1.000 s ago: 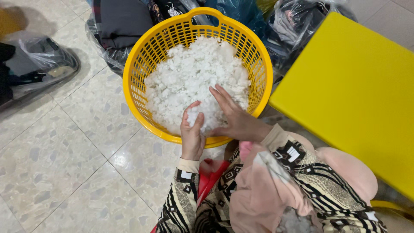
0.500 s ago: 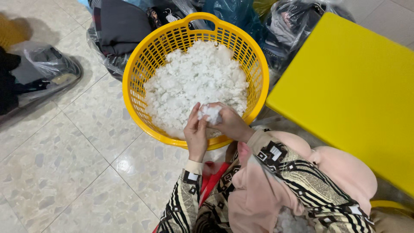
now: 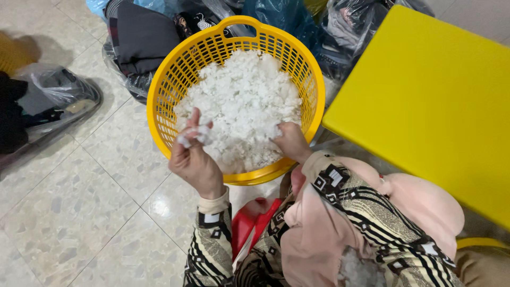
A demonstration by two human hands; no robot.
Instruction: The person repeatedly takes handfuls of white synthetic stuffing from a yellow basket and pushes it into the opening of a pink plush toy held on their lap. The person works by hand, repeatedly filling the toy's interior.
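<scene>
Left to right, clock directions from the person's lap at frame bottom centre.

Far left, about 10 o'clock: clear plastic bag of dark items (image 3: 50, 103) on the pale speckled tile floor (image 3: 69, 212). Well apart from both hands.

Left hand (image 3: 194, 159) at roughly 11 o'clock, raised over the near-left rim of the round yellow perforated plastic basket (image 3: 175, 74). Fingers curled and pinched on a small tuft of white fluffy fibre (image 3: 191, 135); the tuft sits at the fingertips, above the rim, just clear of the main heap.

Main pile of white fluffy fibre filling (image 3: 241, 101) fills the basket, lying at 12 o'clock from both hands. The pile is roughly round, so no clear long axis. The basket handle sits at the far rim, 12 o'clock.

Right hand (image 3: 289, 141) at about 12 to 1 o'clock, inside the near rim, knuckles up, fingers buried in the pile's near-right edge. It looks closed on fibre, but the fingertips are hidden, so grip extent is unclear.

Key relation: the hands are apart, flanking the pile's near edge. The right is in contact with the pile and is the nearer one; the left is lifted off with its own tuft.

More bagged dark clothing (image 3: 138, 37) sits behind the basket, 11 to 1 o'clock. The flat yellow tabletop (image 3: 430, 101) is at 2 o'clock, beside the basket; whether it touches is unclear.
</scene>
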